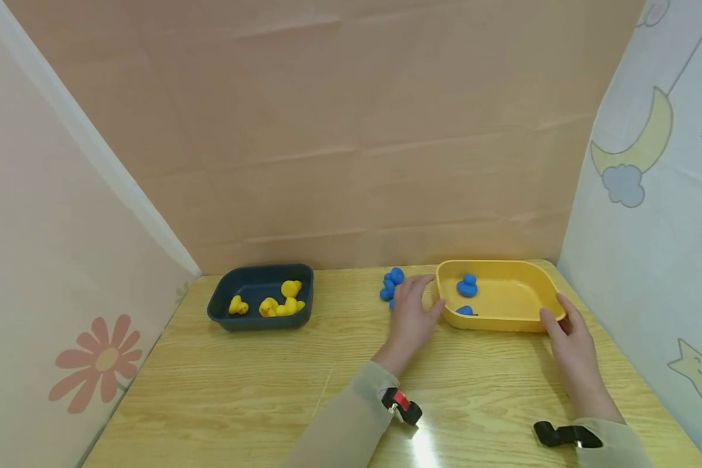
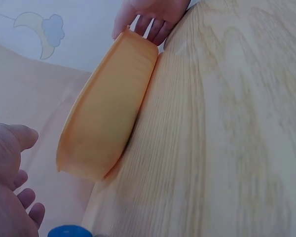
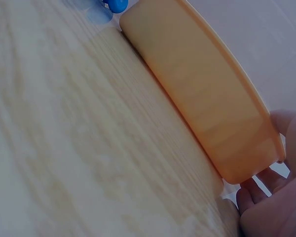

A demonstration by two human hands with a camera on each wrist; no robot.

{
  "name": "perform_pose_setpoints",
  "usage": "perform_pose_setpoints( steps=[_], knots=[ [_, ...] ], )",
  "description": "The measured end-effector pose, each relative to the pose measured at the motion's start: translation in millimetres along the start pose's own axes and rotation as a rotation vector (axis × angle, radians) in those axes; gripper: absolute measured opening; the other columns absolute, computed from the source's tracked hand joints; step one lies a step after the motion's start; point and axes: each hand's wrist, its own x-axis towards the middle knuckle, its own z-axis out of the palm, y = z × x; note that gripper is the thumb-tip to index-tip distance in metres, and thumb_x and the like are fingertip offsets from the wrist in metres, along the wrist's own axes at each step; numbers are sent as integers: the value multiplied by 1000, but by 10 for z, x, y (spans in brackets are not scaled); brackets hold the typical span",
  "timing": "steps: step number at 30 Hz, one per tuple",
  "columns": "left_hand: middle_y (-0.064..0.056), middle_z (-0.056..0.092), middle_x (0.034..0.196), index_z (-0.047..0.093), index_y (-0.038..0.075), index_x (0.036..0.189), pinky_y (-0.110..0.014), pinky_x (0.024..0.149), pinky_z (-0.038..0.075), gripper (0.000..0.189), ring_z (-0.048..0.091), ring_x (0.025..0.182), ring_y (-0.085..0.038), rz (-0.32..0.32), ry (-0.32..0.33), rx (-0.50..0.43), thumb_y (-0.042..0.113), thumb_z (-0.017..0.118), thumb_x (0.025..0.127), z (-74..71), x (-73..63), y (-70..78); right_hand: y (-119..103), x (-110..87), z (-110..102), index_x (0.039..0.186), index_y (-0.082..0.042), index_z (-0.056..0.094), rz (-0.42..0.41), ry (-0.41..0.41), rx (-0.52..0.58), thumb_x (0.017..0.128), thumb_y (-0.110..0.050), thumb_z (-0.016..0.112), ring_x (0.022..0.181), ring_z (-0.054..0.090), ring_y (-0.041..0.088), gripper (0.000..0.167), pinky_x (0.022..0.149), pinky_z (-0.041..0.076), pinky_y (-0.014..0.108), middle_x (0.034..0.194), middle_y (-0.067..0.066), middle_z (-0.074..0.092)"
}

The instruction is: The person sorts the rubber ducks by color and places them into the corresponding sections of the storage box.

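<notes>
Looking from the head camera, the yellow tray lies between the two hands on the wooden table. The left hand is at the tray's left end, its thumb and fingers spread widely and pinching nothing; from above, the thumb tip seems to meet the rim. The right hand is at the tray's right end, thumb and fingers bent around the near corner. Inside the tray, at its left end, sit two blue ducks; the loose ducks, also blue, lie just beyond that end, partly behind the left hand. Farther left of the tray stands a dark tray holding yellow ducks. The yellow tray looks like thin, stiff plastic, probably light and unlikely to break; the ducks look light too and would probably slide if it tipped.

In the left wrist view, a gap shows between the left hand's loosely bent fingers and the tray, so contact looks doubtful. The right hand is at the tray's far end, and a cut-off blue shape shows near its close end.

In the right wrist view, the right hand holds the tray's corner, thumb at the rim and fingers against the end wall. The smooth walls may be slippery, so the lip at both ends seems the surest hold. The left hand does not show here.
</notes>
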Motion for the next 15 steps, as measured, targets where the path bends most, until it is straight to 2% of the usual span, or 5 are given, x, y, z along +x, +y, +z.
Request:
perform_pose_setpoints(
  steps=[5,8,12,15],
  knots=[
    [0,60,153,66,20,152,-45,115,50,53,51,143,-25,-6,42,-11,28,83,103,-115,-40,-103,-12,-5,-3,180,-26,5,1,1,0,115,-57,46,164,18,44,82,116,31,12,183,21,5],
    [-1,60,153,66,18,152,-47,112,52,53,51,143,-27,0,58,-10,28,83,103,-172,-71,-186,-4,-4,-4,180,-27,6,-3,1,-2,115,-58,46,163,19,43,83,112,33,9,183,21,6],
    [-3,61,152,67,15,151,-49,110,54,52,52,142,-30,6,77,-9,26,83,103,-240,-115,-291,13,-4,-4,180,-28,6,-11,3,-11,114,-59,47,160,22,43,83,94,35,0,182,23,8],
    [-5,61,152,67,15,151,-51,111,53,52,52,142,-32,-7,86,-22,24,84,102,-279,-136,-359,16,-4,-3,180,-28,7,-12,7,-12,114,-59,47,159,23,43,83,91,35,0,182,23,9]
  ],
)
